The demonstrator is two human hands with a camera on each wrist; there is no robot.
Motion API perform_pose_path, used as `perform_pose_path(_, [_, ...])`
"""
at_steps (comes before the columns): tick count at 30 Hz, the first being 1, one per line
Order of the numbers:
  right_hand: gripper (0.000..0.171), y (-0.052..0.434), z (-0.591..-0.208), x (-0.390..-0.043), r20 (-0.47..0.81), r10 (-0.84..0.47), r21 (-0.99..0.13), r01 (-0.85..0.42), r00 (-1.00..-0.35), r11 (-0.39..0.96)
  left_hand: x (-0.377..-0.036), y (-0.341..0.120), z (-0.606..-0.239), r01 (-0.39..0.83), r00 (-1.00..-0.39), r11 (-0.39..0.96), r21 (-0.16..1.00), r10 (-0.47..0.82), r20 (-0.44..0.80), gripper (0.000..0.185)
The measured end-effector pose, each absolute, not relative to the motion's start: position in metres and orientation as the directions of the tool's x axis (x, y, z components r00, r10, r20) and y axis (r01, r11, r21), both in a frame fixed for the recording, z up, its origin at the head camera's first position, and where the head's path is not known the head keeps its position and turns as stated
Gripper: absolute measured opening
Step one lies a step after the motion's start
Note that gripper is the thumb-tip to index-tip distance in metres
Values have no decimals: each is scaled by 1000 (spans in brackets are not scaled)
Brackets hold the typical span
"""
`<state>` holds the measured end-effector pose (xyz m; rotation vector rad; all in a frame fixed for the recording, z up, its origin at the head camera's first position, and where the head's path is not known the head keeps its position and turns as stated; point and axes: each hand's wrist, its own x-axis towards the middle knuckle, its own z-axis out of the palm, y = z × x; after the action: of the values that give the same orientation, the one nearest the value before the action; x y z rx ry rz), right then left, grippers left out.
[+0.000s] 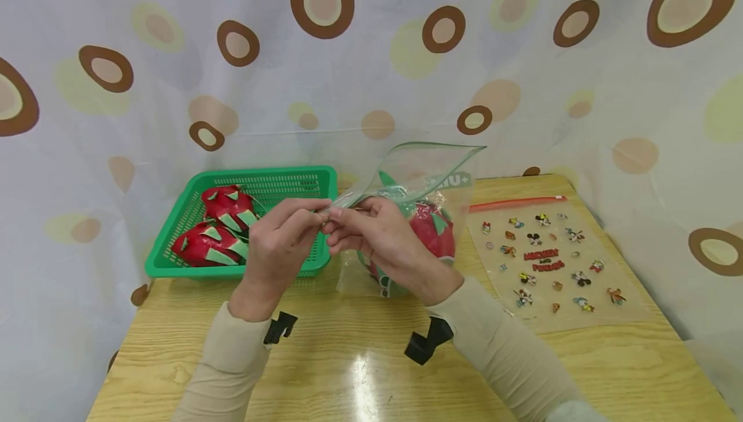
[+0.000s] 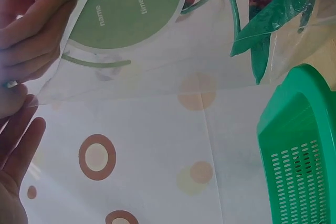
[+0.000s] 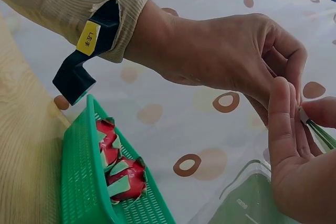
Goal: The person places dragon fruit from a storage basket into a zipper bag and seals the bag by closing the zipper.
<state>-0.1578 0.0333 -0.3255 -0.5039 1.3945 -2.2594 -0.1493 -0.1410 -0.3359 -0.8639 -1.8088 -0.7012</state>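
- The green perforated plastic basket (image 1: 313, 180) stands on the pale wooden table (image 1: 348, 370); inside it lie two red dragon fruits with green scales (image 1: 217, 231).
- Just right of the basket, in front of its near right corner, the left hand (image 1: 278, 244) pinches the corner of the clear zip-top plastic bag (image 1: 424, 177) between thumb and fingertips.
- Touching it on the right, the right hand (image 1: 386, 241) pinches the same bag corner, fingers curled round the seal.
- The bag sits upright right of the basket, its mouth open at the top, with a third red dragon fruit (image 1: 432, 231) inside.
- Farthest right of the basket, a flat clear bag printed with cartoon figures (image 1: 548, 261) lies on the table, its red zip strip (image 1: 516, 202) at the far edge.
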Motion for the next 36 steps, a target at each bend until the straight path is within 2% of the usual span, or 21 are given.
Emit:
perform_pose_path(6, [15,38,-322,-158,37,-487,-875,207,-873,-438,-149,-145,-337,809,-311,574,129,231,922,21])
perform_pose_path(13, [13,45,-321,-162,22,-455,-848,225,-890,-480,-146,-149,-336,799,-380,562,214,195,904,20])
perform_pose_path(19, [12,51,-322,-165,29,-425,-848,203,-905,-490,-146,-150,-337,792,-403,558,248,172,899,20])
perform_pose_path(36, [15,64,-322,-171,21,-384,-831,198,-923,-520,-148,-155,-338,798,-383,561,221,189,904,21])
